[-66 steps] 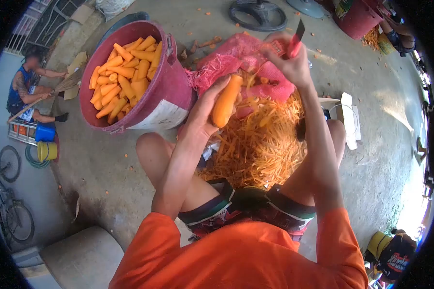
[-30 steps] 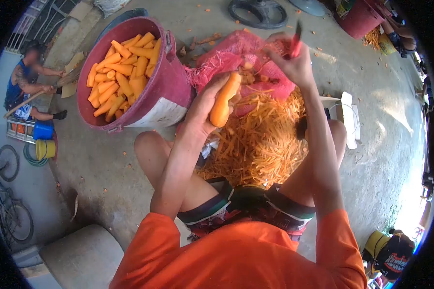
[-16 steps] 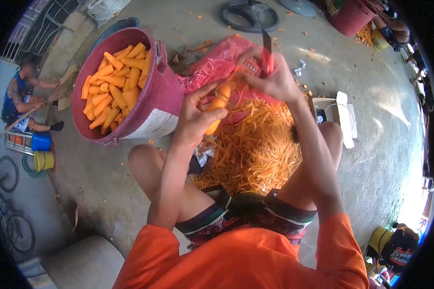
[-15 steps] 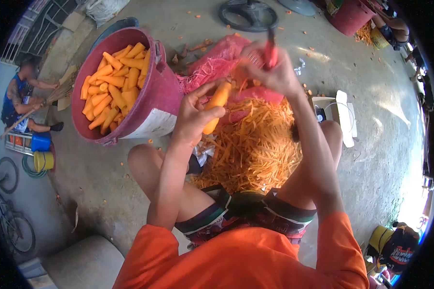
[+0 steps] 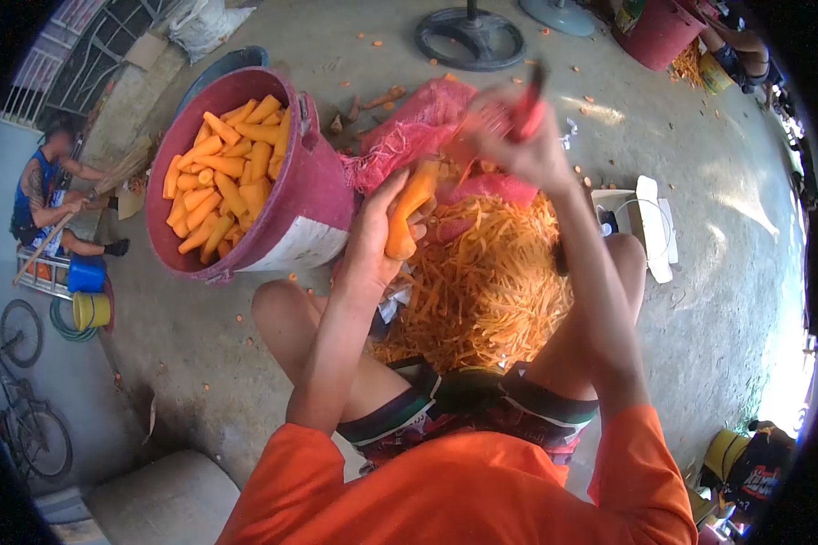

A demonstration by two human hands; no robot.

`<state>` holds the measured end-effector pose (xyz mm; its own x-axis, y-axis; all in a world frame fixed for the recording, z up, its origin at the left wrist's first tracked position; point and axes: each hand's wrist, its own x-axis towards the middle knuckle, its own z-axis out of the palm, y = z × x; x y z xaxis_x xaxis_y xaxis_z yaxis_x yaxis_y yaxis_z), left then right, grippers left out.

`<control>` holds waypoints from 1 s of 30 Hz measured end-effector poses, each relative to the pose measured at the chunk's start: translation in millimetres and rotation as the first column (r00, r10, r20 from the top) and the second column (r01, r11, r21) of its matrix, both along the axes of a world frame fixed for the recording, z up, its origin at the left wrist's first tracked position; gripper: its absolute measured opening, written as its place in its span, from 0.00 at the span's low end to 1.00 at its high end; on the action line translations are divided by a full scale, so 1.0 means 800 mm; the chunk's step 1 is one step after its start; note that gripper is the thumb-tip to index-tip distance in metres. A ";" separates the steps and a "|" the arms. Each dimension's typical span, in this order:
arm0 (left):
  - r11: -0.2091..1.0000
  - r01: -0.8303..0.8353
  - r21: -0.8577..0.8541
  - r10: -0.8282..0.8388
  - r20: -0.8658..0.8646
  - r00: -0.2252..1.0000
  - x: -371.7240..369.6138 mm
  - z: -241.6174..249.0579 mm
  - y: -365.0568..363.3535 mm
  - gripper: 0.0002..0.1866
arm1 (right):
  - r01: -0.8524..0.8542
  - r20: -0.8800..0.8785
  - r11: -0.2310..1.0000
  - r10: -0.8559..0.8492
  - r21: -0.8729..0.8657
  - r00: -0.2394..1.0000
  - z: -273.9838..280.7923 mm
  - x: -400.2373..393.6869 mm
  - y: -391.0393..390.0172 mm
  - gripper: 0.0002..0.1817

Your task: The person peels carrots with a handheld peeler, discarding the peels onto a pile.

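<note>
Left hand (image 5: 370, 232) closed round carrot (image 5: 411, 207), above far-left edge of peelings (image 5: 495, 282); right hand (image 5: 541, 162) grips blurred red-handled tool (image 5: 529, 118) near carrot's far end; how much is peeled unclear; many peeled carrots (image 5: 231, 195) inside tub (image 5: 316, 186); unpeeled remainder can't be told.

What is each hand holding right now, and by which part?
Left hand: a carrot, around its middle, upper end sticking out. Right hand: a red-handled tool, by its handle; motion blur hides exact finger placement.
</note>
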<state>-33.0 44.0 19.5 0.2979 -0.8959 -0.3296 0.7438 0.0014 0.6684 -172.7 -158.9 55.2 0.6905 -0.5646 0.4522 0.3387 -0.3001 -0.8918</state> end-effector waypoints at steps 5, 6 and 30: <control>0.983 0.149 -0.107 -0.172 -0.245 0.954 0.012 -0.011 0.000 0.19 | 0.168 -0.060 0.937 -0.195 -0.306 0.979 -0.006 0.003 -0.030 0.11; 0.993 0.076 -0.095 -0.099 -0.276 0.956 0.003 -0.004 -0.002 0.19 | 0.108 -0.074 0.993 -0.111 -0.044 0.991 -0.002 -0.006 -0.024 0.12; 0.988 0.123 -0.092 -0.139 -0.198 0.970 0.012 -0.014 0.000 0.17 | 0.048 -0.055 0.950 -0.068 -0.307 0.996 -0.002 -0.001 -0.005 0.08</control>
<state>-23.4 44.2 8.3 0.1098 -0.9483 -0.2978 0.8613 -0.0587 0.5047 -173.7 -162.6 53.8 0.6938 -0.4461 0.5653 0.2583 -0.5786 -0.7736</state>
